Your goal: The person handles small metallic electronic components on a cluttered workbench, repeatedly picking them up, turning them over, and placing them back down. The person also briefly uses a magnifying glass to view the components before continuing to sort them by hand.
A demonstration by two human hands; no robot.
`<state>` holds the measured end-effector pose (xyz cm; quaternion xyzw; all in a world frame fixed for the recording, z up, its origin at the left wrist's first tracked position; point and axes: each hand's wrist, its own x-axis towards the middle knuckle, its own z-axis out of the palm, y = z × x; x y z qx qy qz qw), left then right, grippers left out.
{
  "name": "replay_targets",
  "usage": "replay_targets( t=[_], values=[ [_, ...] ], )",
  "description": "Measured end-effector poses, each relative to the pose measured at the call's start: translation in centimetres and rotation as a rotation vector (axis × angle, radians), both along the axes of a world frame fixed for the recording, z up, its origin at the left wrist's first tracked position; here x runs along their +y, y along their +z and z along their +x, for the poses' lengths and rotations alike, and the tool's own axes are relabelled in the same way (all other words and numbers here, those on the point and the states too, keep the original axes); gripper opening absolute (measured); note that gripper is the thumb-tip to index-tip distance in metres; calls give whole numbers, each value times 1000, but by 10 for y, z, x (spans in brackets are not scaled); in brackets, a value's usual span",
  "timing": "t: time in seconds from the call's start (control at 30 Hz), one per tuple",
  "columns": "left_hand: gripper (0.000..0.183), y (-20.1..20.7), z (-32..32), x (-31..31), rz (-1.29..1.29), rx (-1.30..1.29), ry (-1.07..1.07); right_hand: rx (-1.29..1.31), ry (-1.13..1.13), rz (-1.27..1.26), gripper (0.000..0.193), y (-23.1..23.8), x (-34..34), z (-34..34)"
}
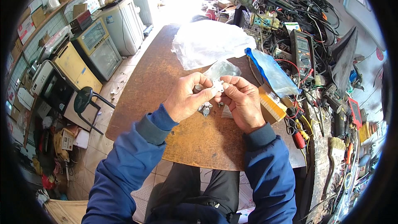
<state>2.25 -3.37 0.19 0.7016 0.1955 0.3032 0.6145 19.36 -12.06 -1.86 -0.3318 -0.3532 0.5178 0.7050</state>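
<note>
Blue sleeves reach in over a worn wooden table (199, 145), where small metal parts (205, 110) lie below and between the hands, gripped by neither. Just above them, the left hand (187, 96) and right hand (245, 104), fingers and thumbs closed, pinch 1 small pale part (218, 86) between their fingertips. The work appears under way, judging by that 2-handed hold: the pale part is not yet set down, and whether the loose metal parts are finished or waiting cannot be told. A yellow-and-white box (271, 107) stands beside the right hand. Just beyond the fingers sits a clear plastic bag (224, 69), its contents unclear; farther off, crumpled white plastic sheeting (211, 43) spreads over the table.
</note>
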Motion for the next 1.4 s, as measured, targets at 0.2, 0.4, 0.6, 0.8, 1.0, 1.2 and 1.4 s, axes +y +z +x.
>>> replay_targets(
  t=[0.2, 0.4, 0.6, 0.8, 1.0, 1.2, 1.4],
  values=[
    [16, -8, -1, 1, 22, -23, 36, 14, 50, -17, 16, -2, 2, 1],
    [18, -15, 0, 4, 322, 46, 249, 16, 14, 24, 14, -1, 3, -3],
    [18, -14, 4, 1, 374, 17, 265, -37, -35, 68, 11, -9, 5, 3],
    [18, -13, 4, 0, 372, 36, 265, -43, -9, 14, 12, -11, 6, 4],
    [17, -14, 4, 0, 366, 18, 255, -64, -7, 25, 13, -9, 5, 3],
    [16, -13, 4, 1, 367, 37, 260, -79, -23, 29, 13, -11, 6, 3],
    [15, -15, 4, 2, 389, 42, 263, -87, -28, 17, 13, -9, 5, 3]
  ],
)
